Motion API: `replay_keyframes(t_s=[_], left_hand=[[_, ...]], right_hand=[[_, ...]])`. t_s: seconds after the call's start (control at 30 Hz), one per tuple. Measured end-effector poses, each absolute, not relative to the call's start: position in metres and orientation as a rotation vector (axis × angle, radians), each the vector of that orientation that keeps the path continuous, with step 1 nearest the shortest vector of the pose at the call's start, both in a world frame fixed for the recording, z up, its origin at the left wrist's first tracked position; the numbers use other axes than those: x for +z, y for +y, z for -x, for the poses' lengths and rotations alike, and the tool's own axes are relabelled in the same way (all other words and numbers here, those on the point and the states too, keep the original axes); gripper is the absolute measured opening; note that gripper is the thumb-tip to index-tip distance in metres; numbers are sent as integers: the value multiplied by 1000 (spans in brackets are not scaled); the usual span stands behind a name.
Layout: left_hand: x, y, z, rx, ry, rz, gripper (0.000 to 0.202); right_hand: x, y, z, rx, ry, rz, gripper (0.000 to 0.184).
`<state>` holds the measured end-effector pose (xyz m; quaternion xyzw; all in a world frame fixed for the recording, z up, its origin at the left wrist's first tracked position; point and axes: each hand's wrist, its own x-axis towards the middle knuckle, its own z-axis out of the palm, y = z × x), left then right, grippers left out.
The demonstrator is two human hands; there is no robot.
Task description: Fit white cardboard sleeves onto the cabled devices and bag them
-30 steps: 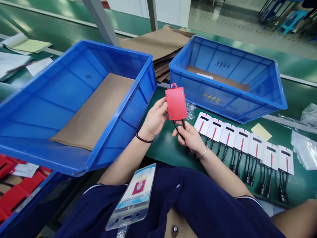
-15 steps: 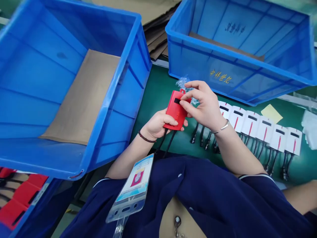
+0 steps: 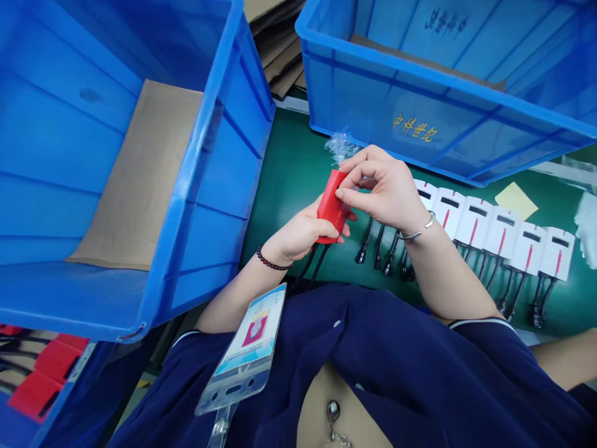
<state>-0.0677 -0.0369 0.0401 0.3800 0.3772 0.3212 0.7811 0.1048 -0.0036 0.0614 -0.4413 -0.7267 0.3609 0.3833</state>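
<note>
A red plastic device case (image 3: pixel 330 202) with two black cables (image 3: pixel 317 264) out of its lower end is gripped in my left hand (image 3: pixel 303 235), thumb across the front and fingers behind. My right hand (image 3: pixel 383 188) has its thumb and fingers pinched together at the case's upper front, over the dark window. What lies between those fingertips is hidden or too small to make out. Just beyond the case lies a crumpled heap of clear film (image 3: pixel 341 144). To the right, several white device cases (image 3: pixel 478 221) with dark windows and red stripes lie in an overlapping row.
A blue bin (image 3: pixel 224 186) with cardboard at its bottom stands left; another blue bin (image 3: pixel 354 96) stands at the back. Red cases (image 3: pixel 40 392) lie in a container lower left. A yellow paper note (image 3: pixel 517 200) and white sheets (image 3: pixel 588 230) are on the green table (image 3: pixel 275 180).
The red case has turned more edge-on, away from the camera. My right fingers have closed into a pinch over its window. The camera view has shifted slightly.
</note>
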Motion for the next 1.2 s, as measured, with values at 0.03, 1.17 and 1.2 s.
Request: replay_keyframes(t_s=[0.03,1.17,1.2], left_hand=[[39,-37,67,689,816,-813,60],[19,-32,81,1099,1038,-590,45],[21,-30,82,1123,1034,-586,46]], right_hand=[[61,-4,-105,913,-1860,1134,11],[1,39,-119,202,-2035,1549,17],[-2,39,-117,178,-2155,1639,18]])
